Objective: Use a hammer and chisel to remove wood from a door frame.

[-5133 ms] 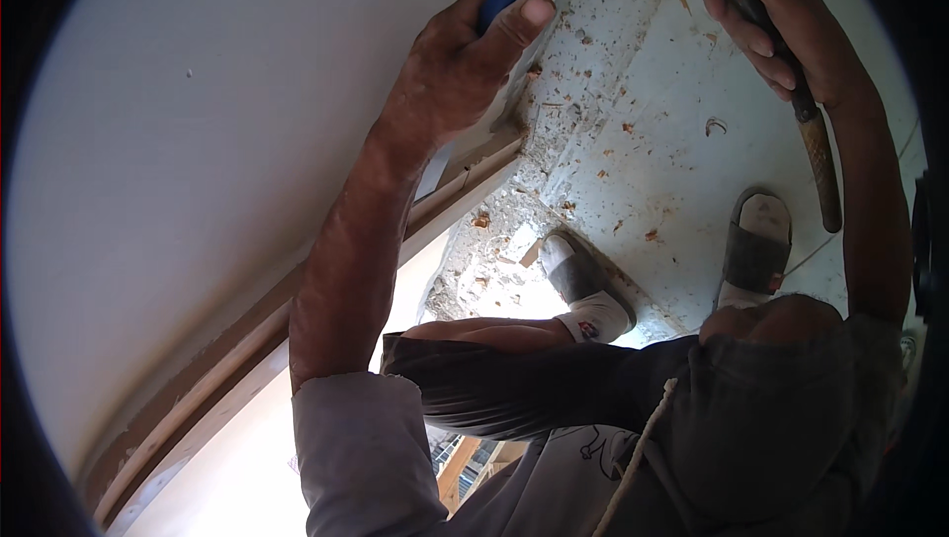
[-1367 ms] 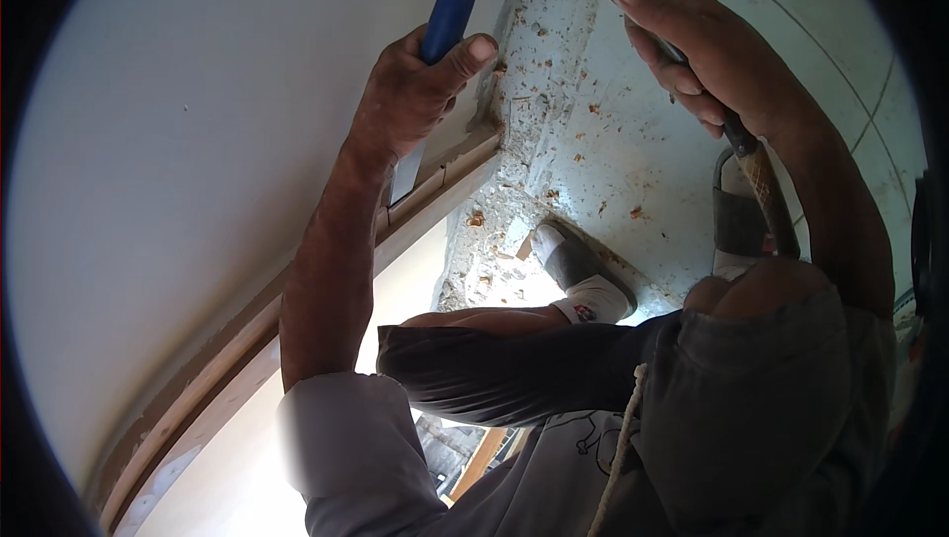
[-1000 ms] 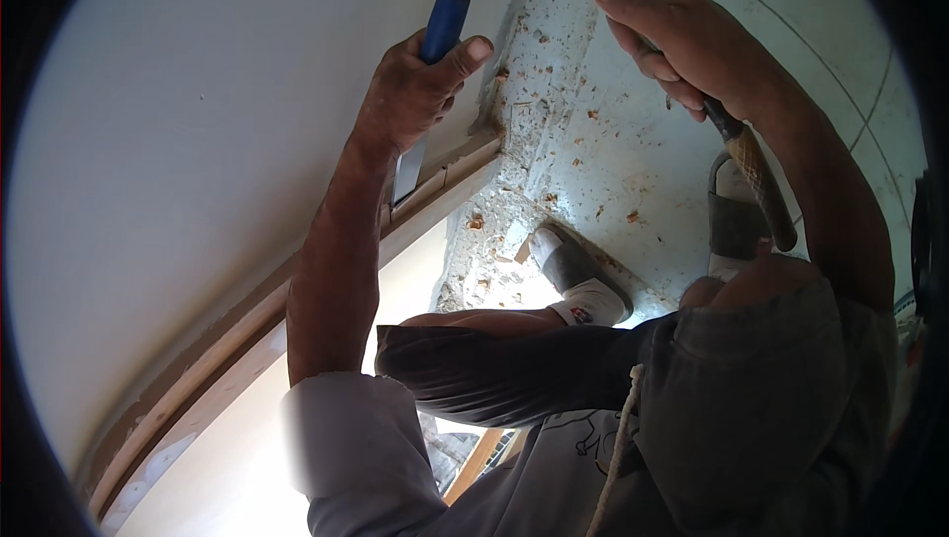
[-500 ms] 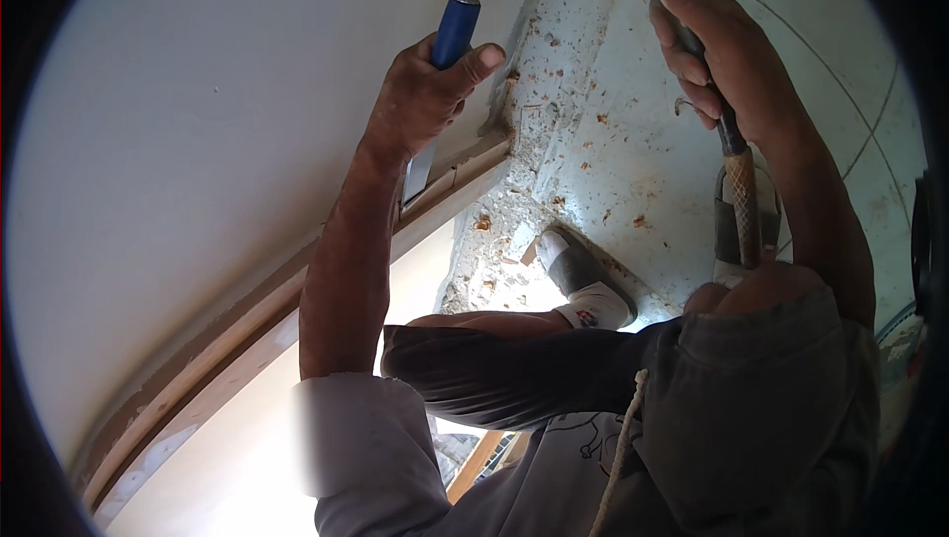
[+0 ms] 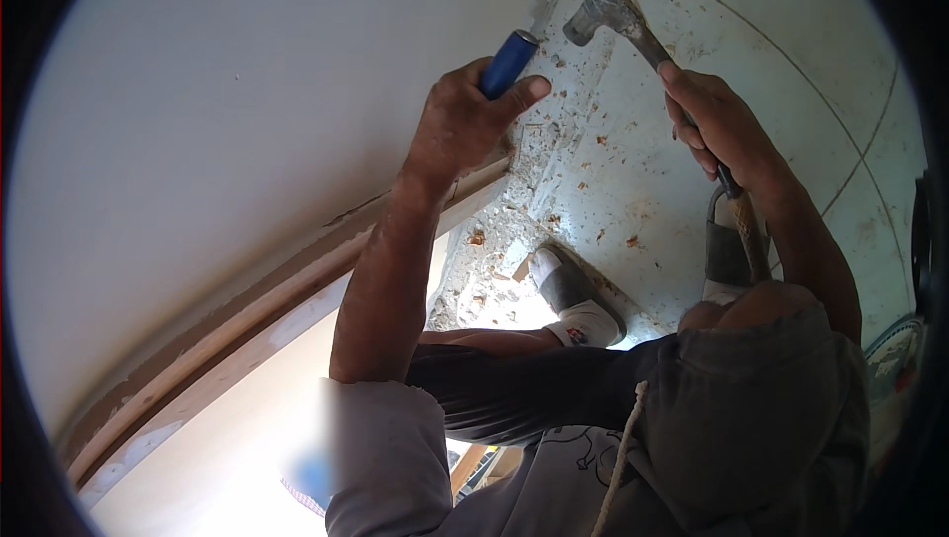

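Observation:
My left hand (image 5: 463, 124) is wrapped round the blue handle of a chisel (image 5: 508, 66), thumb lying out to the side. The chisel's metal-capped butt points up and away; its blade is hidden behind my hand and forearm. Below that hand runs a brown wooden door frame (image 5: 341, 255) set along the white wall. My right hand (image 5: 724, 128) grips a claw hammer (image 5: 611, 9) partway along its dark shaft. The hammer's striking face is turned toward the chisel's butt, a short gap apart. Textured wrapping covers the shaft's lower end.
White wall (image 5: 247, 72) rises on the left. Wood chips and dust litter the tiled floor (image 5: 643, 171), with rubble (image 5: 484, 260) at the frame's foot. My slippered feet (image 5: 565, 280) rest on the floor, knees bent. A round object (image 5: 895, 349) stands at the far right.
The hammer has come down and toward me, bringing its head into view near the chisel. My left hand and the chisel have shifted right and tilted; the blade no longer shows.

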### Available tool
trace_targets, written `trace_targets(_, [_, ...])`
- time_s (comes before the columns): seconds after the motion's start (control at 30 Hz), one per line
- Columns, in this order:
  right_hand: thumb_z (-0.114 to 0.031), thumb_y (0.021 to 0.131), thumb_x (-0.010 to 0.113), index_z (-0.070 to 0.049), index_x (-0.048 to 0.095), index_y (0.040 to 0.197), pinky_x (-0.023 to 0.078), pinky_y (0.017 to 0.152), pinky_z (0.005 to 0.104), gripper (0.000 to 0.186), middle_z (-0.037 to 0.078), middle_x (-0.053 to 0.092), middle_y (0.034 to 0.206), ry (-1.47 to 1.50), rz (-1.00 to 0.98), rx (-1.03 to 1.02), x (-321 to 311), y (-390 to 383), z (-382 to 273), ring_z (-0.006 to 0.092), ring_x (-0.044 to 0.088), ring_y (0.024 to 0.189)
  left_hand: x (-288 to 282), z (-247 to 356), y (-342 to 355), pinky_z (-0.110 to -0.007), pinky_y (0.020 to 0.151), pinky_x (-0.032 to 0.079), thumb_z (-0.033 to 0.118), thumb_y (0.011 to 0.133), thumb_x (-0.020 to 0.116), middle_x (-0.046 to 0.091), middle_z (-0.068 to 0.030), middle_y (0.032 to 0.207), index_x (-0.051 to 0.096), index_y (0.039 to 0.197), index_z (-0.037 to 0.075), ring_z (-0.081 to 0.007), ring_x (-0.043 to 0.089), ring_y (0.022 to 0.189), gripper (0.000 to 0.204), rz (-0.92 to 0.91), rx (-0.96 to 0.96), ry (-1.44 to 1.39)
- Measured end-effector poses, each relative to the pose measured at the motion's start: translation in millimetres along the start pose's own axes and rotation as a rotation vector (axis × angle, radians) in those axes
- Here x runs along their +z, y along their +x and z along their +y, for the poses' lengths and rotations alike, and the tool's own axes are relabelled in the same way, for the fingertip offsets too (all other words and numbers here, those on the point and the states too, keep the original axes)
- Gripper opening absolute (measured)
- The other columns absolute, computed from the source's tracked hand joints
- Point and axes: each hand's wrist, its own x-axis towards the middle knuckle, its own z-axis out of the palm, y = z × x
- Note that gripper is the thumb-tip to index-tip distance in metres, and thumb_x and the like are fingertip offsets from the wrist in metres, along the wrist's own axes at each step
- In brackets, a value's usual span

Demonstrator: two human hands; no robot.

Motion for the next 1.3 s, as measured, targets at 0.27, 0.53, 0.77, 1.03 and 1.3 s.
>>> trace_targets(0.27, [-0.058, 0.095, 0.043, -0.01, 0.043, 0.072, 0.03, 0.031, 0.0266, 0.053, -0.004, 0.035, 0.047, -0.005, -0.045, 0.228, -4, -14, 91, 0.0071, 0.034, 0.033, 62, -2, -25, -0.043, 0.064, 0.052, 0.049, 0.082, 0.07, 0.063, -0.0118, 0.064, 0.065, 0.089, 0.005, -0.03, 0.066, 0.063, 0.046, -0.121, 0.22, 0.324])
trace_targets(0.53, [-0.055, 0.096, 0.044, -0.01, 0.044, 0.072, 0.031, 0.031, 0.0248, 0.051, -0.003, 0.039, 0.049, -0.003, -0.015, 0.282, -1, -13, 110, 0.0073, 0.034, 0.032, 50, -4, 0, -0.044, 0.073, 0.053, 0.046, 0.081, 0.07, 0.067, -0.0146, 0.071, 0.066, 0.089, 0.004, -0.0315, 0.068, 0.074, 0.043, -0.047, 0.13, 0.278])
trace_targets(0.77, [-0.055, 0.096, 0.045, -0.011, 0.044, 0.072, 0.031, 0.031, 0.0248, 0.05, -0.003, 0.039, 0.049, 0.021, 0.046, 0.26, -3, -5, 104, 0.0071, 0.034, 0.032, -31, -17, 23, -0.034, 0.053, 0.044, 0.063, 0.08, 0.065, 0.051, -0.0007, 0.058, 0.058, 0.069, 0.005, -0.013, 0.05, 0.056, 0.06, 0.027, -0.107, -0.05])
trace_targets(1.03, [-0.054, 0.096, 0.044, -0.01, 0.043, 0.072, 0.031, 0.03, 0.0271, 0.051, -0.004, 0.036, 0.049, 0.001, 0.05, 0.296, -6, -5, 107, 0.0076, 0.035, 0.032, -23, 13, 10, -0.032, 0.05, 0.044, 0.064, 0.078, 0.068, 0.046, 0.0013, 0.053, 0.055, 0.065, 0.008, -0.011, 0.048, 0.049, 0.059, 0.105, 0.038, -0.054])
trace_targets(1.3, [-0.055, 0.096, 0.045, -0.011, 0.043, 0.072, 0.031, 0.031, 0.0251, 0.05, -0.004, 0.038, 0.048, -0.003, 0.024, 0.289, -2, 3, 107, 0.0065, 0.036, 0.031, -26, 3, 34, -0.02, 0.035, 0.024, 0.057, 0.082, 0.068, 0.035, 0.0094, 0.049, 0.057, 0.078, 0.007, 0.0, 0.03, 0.04, 0.052, -0.03, 0.067, -0.394])
